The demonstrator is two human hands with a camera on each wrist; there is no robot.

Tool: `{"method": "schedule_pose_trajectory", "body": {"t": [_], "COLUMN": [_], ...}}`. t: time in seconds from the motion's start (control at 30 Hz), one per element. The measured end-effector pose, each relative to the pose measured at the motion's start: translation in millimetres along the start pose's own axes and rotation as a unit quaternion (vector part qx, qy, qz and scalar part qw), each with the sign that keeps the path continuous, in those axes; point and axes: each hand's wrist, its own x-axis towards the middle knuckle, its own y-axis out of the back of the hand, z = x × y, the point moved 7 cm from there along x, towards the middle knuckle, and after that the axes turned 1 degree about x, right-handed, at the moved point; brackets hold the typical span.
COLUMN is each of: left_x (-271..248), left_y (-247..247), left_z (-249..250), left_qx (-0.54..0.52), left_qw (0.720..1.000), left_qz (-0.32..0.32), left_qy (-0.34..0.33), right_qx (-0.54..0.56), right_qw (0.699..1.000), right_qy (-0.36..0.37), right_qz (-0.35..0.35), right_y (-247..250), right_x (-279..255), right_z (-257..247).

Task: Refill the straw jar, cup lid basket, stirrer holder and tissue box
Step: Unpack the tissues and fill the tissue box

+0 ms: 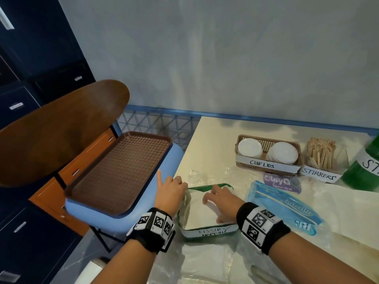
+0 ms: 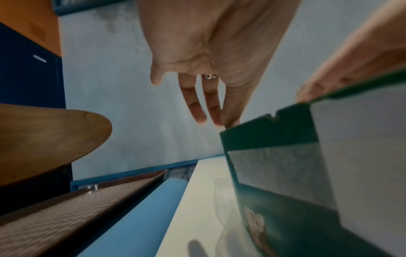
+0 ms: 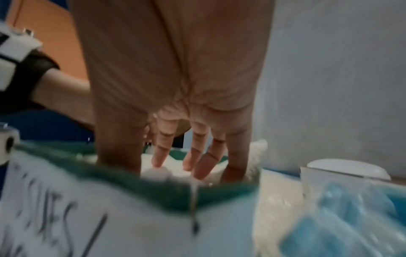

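At desk's left front edge, tissue box (image 1: 207,230): right hand (image 1: 220,198) flat-fingered, pressing tissues (image 3: 162,167) down; left hand (image 1: 169,193) loose against its side wall. Risk: thin wall buckles, box slides off.

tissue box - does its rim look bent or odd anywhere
Yes. The green tissue box has an uneven rim: the far edge bows and dips instead of running straight, with a notch near the left hand at the corner. The right hand presses the white tissues inside. Nothing is spilled.

Lid basket (image 1: 268,158) — left of stirrer holder (image 1: 322,160)
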Motion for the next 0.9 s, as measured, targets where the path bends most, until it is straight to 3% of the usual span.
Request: {"method": "schedule_pose_trajectory", "body": {"t": [0.33,0.6,0.73,0.9], "left_x": [16,14,19,19], "left_y": [-11,-13,-12,-9], "left_z": [4,3,2,-4], "left_qx": [-0.060,-0.071,-0.120,-0.207], "left_qw": [0.998,0.995,0.992,0.976], "left_qz": [0.011,0.076,0.021,0.014], "left_qy": [0.024,0.007,0.020,0.063], "right_qx": [0.008,0.006,-0.016,-0.022], "right_qw": [0.999,0.998,0.999,0.999], "right_qy": [-0.035,0.017,0.025,0.017], "right_qz": [0.008,0.052,0.032,0.038], "right_y": [-10,1,-6,-6], "right_x": [3,2,10,17], "right_z": [8,-9,-17,-21]}}
